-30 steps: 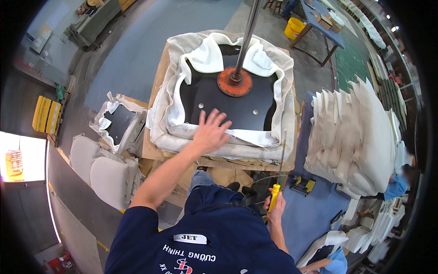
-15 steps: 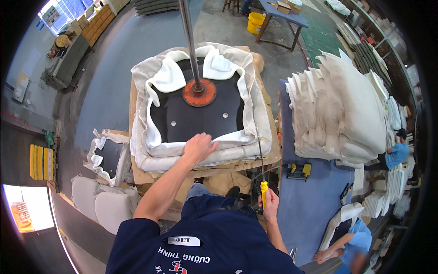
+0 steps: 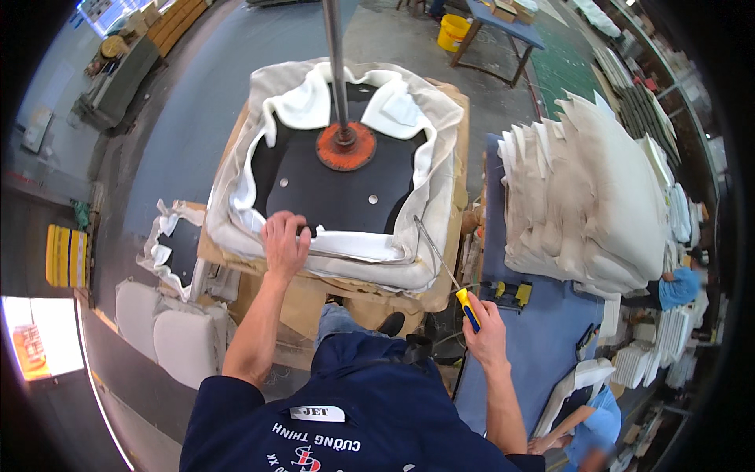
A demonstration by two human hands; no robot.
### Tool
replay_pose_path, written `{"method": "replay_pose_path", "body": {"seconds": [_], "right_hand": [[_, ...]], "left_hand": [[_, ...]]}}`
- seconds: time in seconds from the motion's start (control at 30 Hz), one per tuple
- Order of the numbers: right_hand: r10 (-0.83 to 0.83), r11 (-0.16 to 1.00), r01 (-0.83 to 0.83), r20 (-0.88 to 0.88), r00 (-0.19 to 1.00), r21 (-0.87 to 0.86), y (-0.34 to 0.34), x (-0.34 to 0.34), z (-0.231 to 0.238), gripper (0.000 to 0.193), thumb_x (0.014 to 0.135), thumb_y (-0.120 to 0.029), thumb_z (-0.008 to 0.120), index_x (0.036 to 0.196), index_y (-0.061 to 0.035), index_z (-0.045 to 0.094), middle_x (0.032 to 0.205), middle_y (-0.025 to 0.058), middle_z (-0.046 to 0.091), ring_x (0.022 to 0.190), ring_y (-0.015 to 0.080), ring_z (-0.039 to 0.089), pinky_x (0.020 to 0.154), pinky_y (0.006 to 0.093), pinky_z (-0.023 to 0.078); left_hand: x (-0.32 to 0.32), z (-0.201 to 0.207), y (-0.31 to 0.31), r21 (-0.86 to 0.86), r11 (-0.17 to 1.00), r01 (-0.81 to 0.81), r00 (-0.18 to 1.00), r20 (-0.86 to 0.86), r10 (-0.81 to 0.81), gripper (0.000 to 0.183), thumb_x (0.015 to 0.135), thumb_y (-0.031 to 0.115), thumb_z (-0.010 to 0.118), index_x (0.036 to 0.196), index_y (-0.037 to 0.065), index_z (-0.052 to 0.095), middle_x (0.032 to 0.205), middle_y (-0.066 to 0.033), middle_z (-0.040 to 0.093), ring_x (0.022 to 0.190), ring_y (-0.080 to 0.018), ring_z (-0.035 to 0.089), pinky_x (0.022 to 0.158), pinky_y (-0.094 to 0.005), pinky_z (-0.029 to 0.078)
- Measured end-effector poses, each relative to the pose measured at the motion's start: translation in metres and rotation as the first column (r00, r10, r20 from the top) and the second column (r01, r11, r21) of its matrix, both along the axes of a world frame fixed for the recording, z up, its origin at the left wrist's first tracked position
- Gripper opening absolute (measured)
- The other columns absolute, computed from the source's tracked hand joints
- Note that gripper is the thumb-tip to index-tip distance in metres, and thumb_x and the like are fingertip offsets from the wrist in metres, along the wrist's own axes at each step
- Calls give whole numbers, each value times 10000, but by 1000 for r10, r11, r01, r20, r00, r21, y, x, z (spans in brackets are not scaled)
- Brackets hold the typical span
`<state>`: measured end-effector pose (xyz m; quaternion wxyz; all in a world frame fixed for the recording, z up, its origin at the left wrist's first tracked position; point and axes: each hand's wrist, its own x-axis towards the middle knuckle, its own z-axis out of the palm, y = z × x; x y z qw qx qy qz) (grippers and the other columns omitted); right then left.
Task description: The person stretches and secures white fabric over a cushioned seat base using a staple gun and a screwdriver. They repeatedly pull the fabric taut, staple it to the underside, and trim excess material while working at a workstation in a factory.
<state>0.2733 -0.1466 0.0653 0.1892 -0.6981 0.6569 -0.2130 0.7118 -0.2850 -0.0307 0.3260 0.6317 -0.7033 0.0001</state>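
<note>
My left hand (image 3: 285, 244) lies fingers-down on the near edge of a white fabric cover (image 3: 236, 189) wrapped around a black seat board (image 3: 338, 193). The board sits on a cardboard-topped work stand (image 3: 452, 169), pressed down by a metal pole (image 3: 333, 63) with an orange round foot (image 3: 346, 145). My right hand (image 3: 486, 330) is lower right, beside the stand, shut on a tool with a yellow and blue handle (image 3: 467, 307); a thin metal shaft (image 3: 432, 252) runs from it up to the cover's corner.
A tall stack of white cushions (image 3: 590, 197) fills the blue surface on the right. Another covered seat (image 3: 177, 244) and white pads (image 3: 169, 334) lie at the left. A yellow bucket (image 3: 456, 31) stands far back. Another person in blue (image 3: 590, 425) works at lower right.
My left hand has slid from the middle of the cover's near edge to its left part. My right hand has risen toward the stand's corner with the tool. My head has moved closer.
</note>
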Motion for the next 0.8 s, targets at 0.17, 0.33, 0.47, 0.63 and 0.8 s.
{"method": "replay_pose_path", "body": {"seconds": [0.17, 0.33, 0.47, 0.63, 0.8], "right_hand": [[192, 960, -136, -219, 957, 245, -16, 7, 33, 554, 905, -198, 738, 1442, -217, 607, 895, 111, 598, 760, 345, 641, 667, 462, 528], [323, 934, -284, -174, 930, 215, -30, 12, 46, 519, 925, -183, 725, 1430, -230, 616, 916, 111, 604, 768, 333, 655, 661, 448, 537], [427, 901, -398, -192, 884, 171, -45, 29, 38, 504, 932, -196, 715, 1422, -257, 613, 905, 88, 592, 725, 318, 663, 617, 450, 562], [530, 847, -502, -201, 824, 175, -74, 49, 48, 510, 925, -194, 718, 1418, -266, 611, 892, 91, 594, 693, 326, 665, 605, 460, 566], [614, 790, -575, -260, 745, 214, -103, 64, 65, 509, 921, -196, 716, 1411, -282, 611, 871, 83, 596, 651, 333, 660, 589, 465, 571]], "left_hand": [[-80, 28, 20, 54, 998, 42, 993, 112, -48, 530, 864, 400, 701, 1323, 144, 633, 1400, -138, 506, 1473, -402, 327, 1182, -705, 194], [-105, 10, 28, 286, 948, -137, 980, 180, 87, 629, 905, 480, 647, 1442, 159, 582, 1558, -181, 432, 1524, -428, 266, 1180, -743, 145], [-67, 1, 26, 211, 974, -84, 985, 163, 49, 611, 885, 425, 698, 1422, 154, 592, 1569, -184, 414, 1520, -418, 283, 1177, -739, 169], [-26, 1, 23, 117, 987, -114, 983, 158, 94, 613, 841, 390, 741, 1392, 157, 608, 1557, -180, 420, 1517, -452, 266, 1170, -747, 176], [0, 1, 17, 91, 984, -152, 981, 137, 139, 648, 803, 417, 767, 1388, 180, 616, 1569, -174, 402, 1504, -478, 271, 1137, -782, 193]]}}
